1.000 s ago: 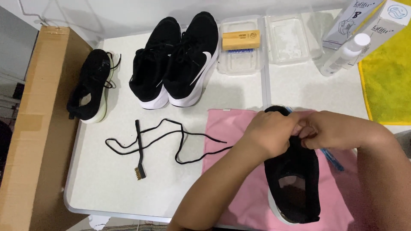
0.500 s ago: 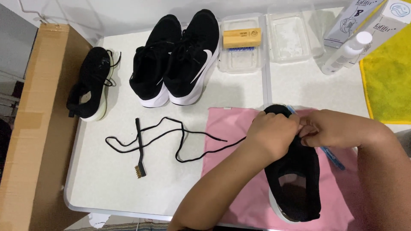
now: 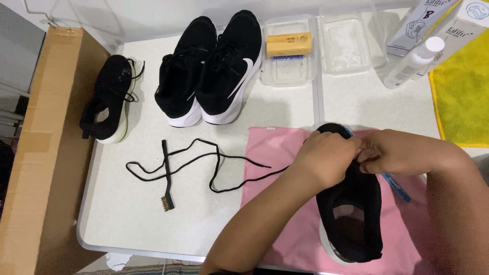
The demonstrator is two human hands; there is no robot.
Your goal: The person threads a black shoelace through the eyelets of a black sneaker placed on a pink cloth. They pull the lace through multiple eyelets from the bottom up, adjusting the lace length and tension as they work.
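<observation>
You're at a home shoe-cleaning setup: white counter [image 3: 153,224], black sneakers [image 3: 209,71] at twelve o'clock, brushes, cleaner bottle [image 3: 413,62].

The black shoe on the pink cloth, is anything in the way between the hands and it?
No, nothing visible is in the way. The left hand and the right hand both rest right on the black shoe, over its laced part, on the pink cloth. A blue tool lies beside it.

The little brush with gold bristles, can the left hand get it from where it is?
Probably yes: the small brush lies in the open on the table, though the left hand is busy on the black shoe.
</observation>
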